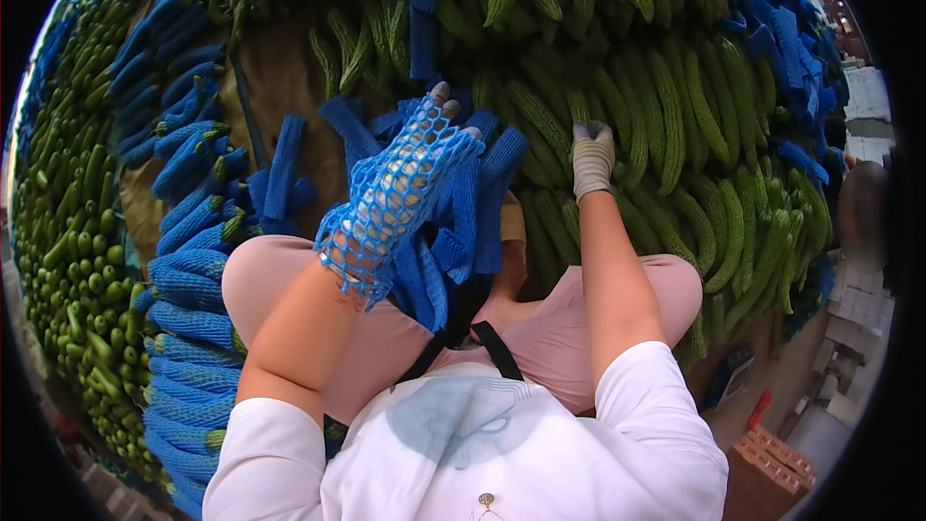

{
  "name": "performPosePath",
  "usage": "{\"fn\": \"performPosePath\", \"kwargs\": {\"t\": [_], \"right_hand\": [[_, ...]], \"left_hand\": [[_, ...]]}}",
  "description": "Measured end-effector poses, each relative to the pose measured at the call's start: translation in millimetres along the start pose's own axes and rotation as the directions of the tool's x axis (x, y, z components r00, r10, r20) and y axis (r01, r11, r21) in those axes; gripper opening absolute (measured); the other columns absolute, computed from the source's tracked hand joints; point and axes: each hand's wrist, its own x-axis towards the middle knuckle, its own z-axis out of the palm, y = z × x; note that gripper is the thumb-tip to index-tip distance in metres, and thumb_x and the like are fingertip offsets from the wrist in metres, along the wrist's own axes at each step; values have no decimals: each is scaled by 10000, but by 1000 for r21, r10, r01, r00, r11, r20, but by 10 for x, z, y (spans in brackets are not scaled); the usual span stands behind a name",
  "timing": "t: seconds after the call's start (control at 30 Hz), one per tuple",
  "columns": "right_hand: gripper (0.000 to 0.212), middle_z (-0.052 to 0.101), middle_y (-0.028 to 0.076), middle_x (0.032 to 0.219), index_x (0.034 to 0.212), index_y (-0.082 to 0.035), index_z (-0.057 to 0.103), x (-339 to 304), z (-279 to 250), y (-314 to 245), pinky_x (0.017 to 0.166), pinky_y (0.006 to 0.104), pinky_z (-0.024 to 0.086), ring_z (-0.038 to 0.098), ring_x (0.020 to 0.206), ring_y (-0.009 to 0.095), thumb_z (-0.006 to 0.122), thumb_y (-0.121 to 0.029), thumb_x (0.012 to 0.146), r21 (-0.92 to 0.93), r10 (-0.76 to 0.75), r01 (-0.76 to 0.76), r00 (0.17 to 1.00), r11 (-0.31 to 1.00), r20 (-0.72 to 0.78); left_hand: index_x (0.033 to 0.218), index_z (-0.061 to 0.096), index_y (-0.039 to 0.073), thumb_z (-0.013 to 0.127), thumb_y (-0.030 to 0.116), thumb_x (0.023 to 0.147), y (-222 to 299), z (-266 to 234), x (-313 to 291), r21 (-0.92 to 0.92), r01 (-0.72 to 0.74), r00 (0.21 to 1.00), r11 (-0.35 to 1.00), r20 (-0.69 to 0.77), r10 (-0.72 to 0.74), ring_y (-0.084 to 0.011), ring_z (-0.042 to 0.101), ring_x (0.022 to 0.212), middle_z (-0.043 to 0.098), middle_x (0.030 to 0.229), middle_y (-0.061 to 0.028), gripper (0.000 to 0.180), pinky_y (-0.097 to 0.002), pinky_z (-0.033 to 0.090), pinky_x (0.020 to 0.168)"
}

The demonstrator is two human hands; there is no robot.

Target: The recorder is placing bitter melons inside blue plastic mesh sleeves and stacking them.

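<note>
My left hand [403,169], in a pale glove, has a blue foam net sleeve [362,222] stretched over it from wrist to fingers. The grey fingertips poke out at the sleeve's far end, spread slightly apart. Folded blue net sleeves [475,207] lie in a heap beside and beneath this hand, in front of my lap. To the right, my right hand [592,159], in a whitish glove with grey fingertips, is closed on the near end of a long green bitter gourd [577,104]. That gourd lies among a pile of similar bitter gourds [666,125].
Rows of gourds in blue nets [193,328] line my left side, with many smaller green vegetables [82,260] beyond. More folded sleeves [796,48] lie at the far right. Brown sheeting [289,68] shows between the piles. A reddish crate [772,468] stands at lower right.
</note>
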Motion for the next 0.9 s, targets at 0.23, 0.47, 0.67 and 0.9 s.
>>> {"fn": "performPosePath", "kwargs": {"t": [0.23, 0.47, 0.67, 0.9], "right_hand": [[685, 359, 221, 1413, 1359, -31, 386, 627, 251, 536, 1013, 418, 386, 376, 1291, 358, 634, -360, 812, -292, 411, -349, 893, 890, 185], [400, 537, 102, 997, 1036, -75, 540, 308, 185, 90, 833, 458, 461, 534, 839, 253, 728, -255, 732, 664, 489, -737, 628, 123, 606], [295, 603, 84, 952, 1042, -49, 566, -900, 110, -428, 780, 397, 517, 598, 877, 245, 681, -23, 771, 663, 37, -708, 676, -244, 736], [458, 576, 81, 1133, 1255, -36, 466, -1854, -221, -805, 904, 338, 472, 575, 1024, 177, 636, -215, 869, 746, -129, -602, 747, 285, 652]], "left_hand": [[1469, 148, 100, 648, 194, 853, 32, 79, -124, 33, 214, 976, 976, 27, -215, -319, 287, 1346, 214, 1488, -171, 800, -384, 286, 1084], [1441, 213, 50, 657, 207, 829, 199, 141, -160, 523, 56, 993, 850, 60, -103, -316, 320, 1332, 286, 1446, -201, 772, -372, 283, 1091], [1420, 259, 15, 663, 217, 813, 261, 255, -263, 792, -71, 991, 607, 127, -50, -314, 343, 1322, 337, 1416, -223, 757, -364, 281, 1096], [1444, 196, 27, 675, 138, 811, -101, 310, -327, 776, -25, 976, 630, 156, -154, -271, 357, 1319, 340, 1425, -194, 802, -322, 292, 1086]]}}
